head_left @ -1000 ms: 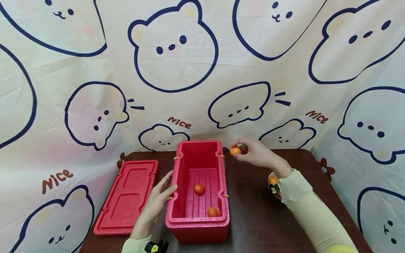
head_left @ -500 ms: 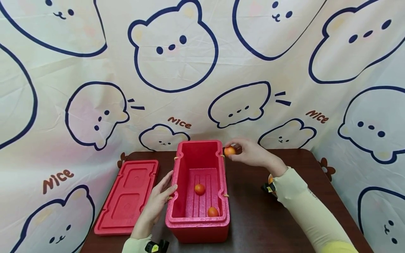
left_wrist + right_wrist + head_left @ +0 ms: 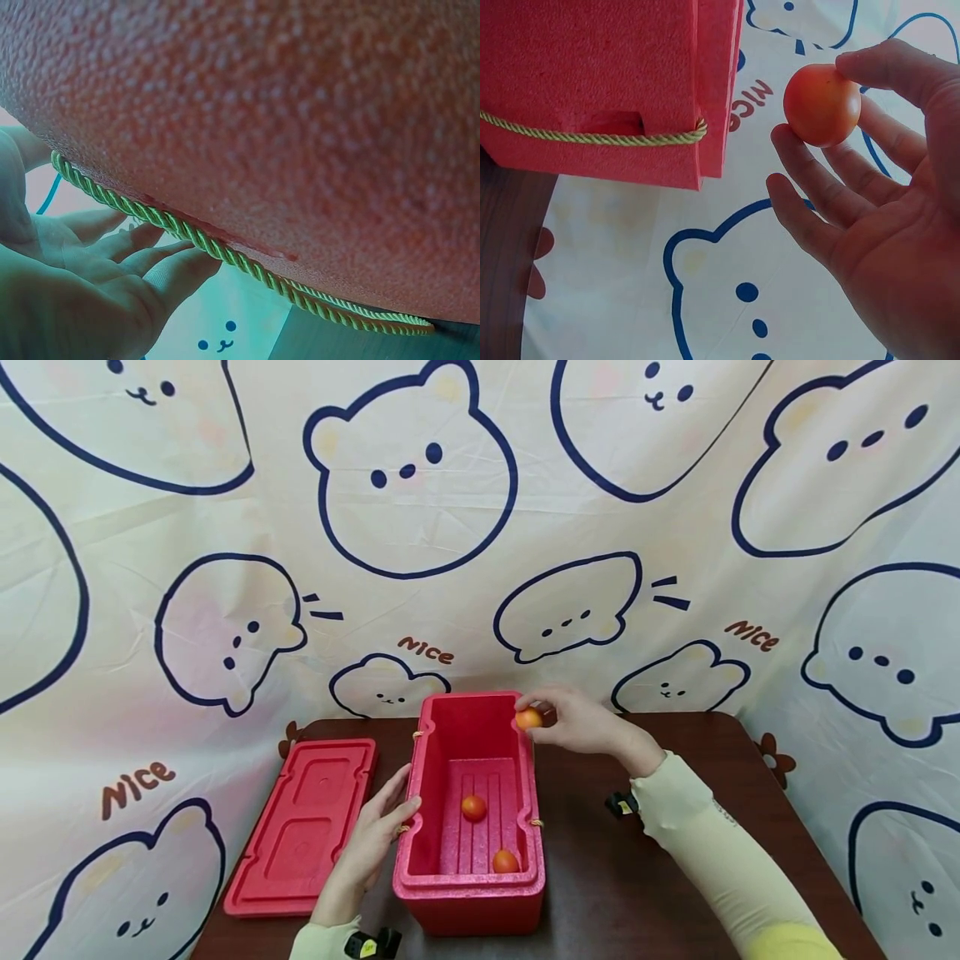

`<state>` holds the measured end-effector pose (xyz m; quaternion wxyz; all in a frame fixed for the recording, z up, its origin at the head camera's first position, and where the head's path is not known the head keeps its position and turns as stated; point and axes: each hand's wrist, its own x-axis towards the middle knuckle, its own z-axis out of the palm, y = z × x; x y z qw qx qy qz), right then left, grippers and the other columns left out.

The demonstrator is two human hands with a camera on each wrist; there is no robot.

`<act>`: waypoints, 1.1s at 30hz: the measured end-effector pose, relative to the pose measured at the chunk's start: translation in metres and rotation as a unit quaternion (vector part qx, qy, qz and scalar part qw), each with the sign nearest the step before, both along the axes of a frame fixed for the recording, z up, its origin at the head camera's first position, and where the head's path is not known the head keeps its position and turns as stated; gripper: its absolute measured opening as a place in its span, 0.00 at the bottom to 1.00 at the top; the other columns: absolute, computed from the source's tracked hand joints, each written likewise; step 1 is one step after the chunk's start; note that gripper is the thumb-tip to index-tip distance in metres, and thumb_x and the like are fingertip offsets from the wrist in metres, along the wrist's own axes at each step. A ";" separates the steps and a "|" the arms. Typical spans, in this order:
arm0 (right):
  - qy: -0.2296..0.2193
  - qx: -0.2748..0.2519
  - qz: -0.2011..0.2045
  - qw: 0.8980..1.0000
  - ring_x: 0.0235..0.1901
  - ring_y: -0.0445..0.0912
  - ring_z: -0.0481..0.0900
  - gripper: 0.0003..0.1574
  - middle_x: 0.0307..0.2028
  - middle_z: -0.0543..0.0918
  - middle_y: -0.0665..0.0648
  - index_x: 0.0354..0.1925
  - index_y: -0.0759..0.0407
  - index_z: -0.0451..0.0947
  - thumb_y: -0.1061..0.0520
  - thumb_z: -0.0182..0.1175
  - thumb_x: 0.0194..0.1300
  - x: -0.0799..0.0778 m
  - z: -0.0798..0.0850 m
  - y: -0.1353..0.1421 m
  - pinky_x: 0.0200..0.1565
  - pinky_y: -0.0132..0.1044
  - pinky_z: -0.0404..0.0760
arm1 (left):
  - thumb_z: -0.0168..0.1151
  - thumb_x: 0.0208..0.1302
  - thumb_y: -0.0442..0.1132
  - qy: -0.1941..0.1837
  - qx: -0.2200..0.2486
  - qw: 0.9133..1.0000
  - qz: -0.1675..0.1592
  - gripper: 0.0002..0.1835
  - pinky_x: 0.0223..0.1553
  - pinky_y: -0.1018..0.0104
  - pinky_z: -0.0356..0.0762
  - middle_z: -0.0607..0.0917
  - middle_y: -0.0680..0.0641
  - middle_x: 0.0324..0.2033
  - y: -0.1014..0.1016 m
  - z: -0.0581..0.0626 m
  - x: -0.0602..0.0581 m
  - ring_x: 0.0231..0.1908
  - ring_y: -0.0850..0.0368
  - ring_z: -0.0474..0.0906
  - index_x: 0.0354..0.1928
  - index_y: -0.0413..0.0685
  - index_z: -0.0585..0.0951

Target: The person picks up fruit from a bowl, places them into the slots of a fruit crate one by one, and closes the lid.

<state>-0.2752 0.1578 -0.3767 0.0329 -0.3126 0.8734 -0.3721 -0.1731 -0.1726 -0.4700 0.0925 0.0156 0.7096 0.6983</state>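
Observation:
My right hand pinches a small orange-red tomato between thumb and fingertips. In the head view it overlaps the far right rim of a red foam box; the right wrist view shows it beside the box wall. Two similar fruits lie on the box floor, one tomato mid-floor and another tomato in the near right corner. My left hand rests against the box's left side, thumb at the rim. In the left wrist view its fingers extend along the wall by a twisted cord.
The red lid lies flat on the dark wooden table, left of the box. Cord loops run along the box's outer sides. Behind the table hangs a bear-print curtain.
My right hand has moved left with the tomato, from beside the box to its right rim. The right sleeve now covers the bowl of fruit seen earlier. The left hand and box stay put.

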 end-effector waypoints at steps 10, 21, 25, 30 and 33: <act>-0.008 -0.001 0.017 1.000 0.47 0.49 0.79 0.26 0.51 0.80 0.54 0.55 0.56 0.79 0.62 0.73 0.58 0.001 -0.002 -0.012 0.46 0.37 0.85 | 0.64 0.69 0.43 0.001 -0.001 1.000 0.001 0.40 0.53 0.49 0.82 0.62 0.43 0.76 0.001 0.000 0.000 0.68 0.38 0.68 0.78 0.56 0.58; -0.020 0.012 0.033 0.999 0.49 0.47 0.77 0.26 0.52 0.79 0.50 0.55 0.51 0.79 0.59 0.73 0.57 0.003 0.002 -0.027 0.44 0.34 0.85 | 0.63 0.69 0.43 -0.001 -0.001 1.000 0.004 0.40 0.53 0.49 0.82 0.62 0.43 0.76 0.001 -0.001 0.000 0.68 0.39 0.68 0.79 0.55 0.57; -0.005 0.029 0.037 0.999 0.49 0.45 0.77 0.25 0.52 0.80 0.49 0.54 0.50 0.80 0.57 0.73 0.58 0.001 0.001 -0.032 0.44 0.32 0.84 | 0.63 0.69 0.43 0.001 -0.001 1.000 0.004 0.39 0.53 0.49 0.81 0.62 0.43 0.75 0.001 -0.001 0.000 0.68 0.38 0.68 0.79 0.56 0.58; -0.005 0.035 0.048 0.998 0.48 0.44 0.77 0.25 0.52 0.80 0.48 0.54 0.50 0.80 0.57 0.73 0.58 0.001 0.001 -0.038 0.44 0.32 0.84 | 0.62 0.69 0.42 0.003 -0.003 1.000 0.003 0.38 0.54 0.49 0.81 0.62 0.42 0.75 0.001 -0.001 -0.001 0.68 0.38 0.68 0.78 0.54 0.58; -0.009 0.039 0.052 0.998 0.49 0.43 0.77 0.25 0.53 0.80 0.48 0.54 0.51 0.81 0.57 0.73 0.57 0.001 0.001 -0.041 0.45 0.31 0.84 | 0.62 0.70 0.42 0.003 -0.005 1.000 0.003 0.38 0.54 0.48 0.81 0.62 0.42 0.75 0.001 -0.001 -0.001 0.68 0.38 0.68 0.78 0.54 0.59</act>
